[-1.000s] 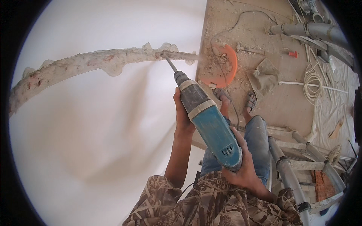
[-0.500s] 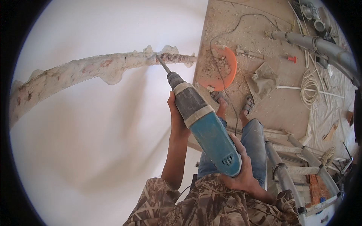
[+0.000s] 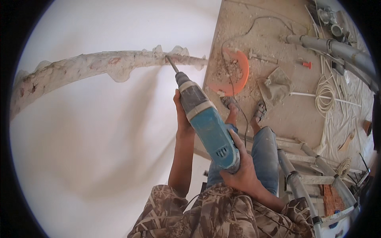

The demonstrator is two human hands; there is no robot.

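Note:
Both my hands hold a teal and grey rotary hammer drill (image 3: 212, 131) that slants up to the left. My left hand (image 3: 183, 113) is closed round the front of its body, the fingers mostly hidden beneath it. At the rear, my right hand (image 3: 243, 168) grips the handle, which the housing largely covers. The steel bit (image 3: 172, 64) points into a rough chased groove (image 3: 91, 71) running across the white wall (image 3: 91, 150). Its tip meets the groove near the right end, beside broken plaster edges.
An orange basin (image 3: 243, 73) with rubble stands on the dusty floor by my feet. Nearby lie a hammer (image 3: 262, 57), a cloth sack (image 3: 276, 86) and a coil of pale cable (image 3: 325, 99). A metal ladder (image 3: 297, 184) is at the lower right; a dark cord (image 3: 243, 109) crosses the floor.
The drill's rear end has swung left and upward in view, with both hands moving along. The bit tip stays at the groove, close to the same spot.

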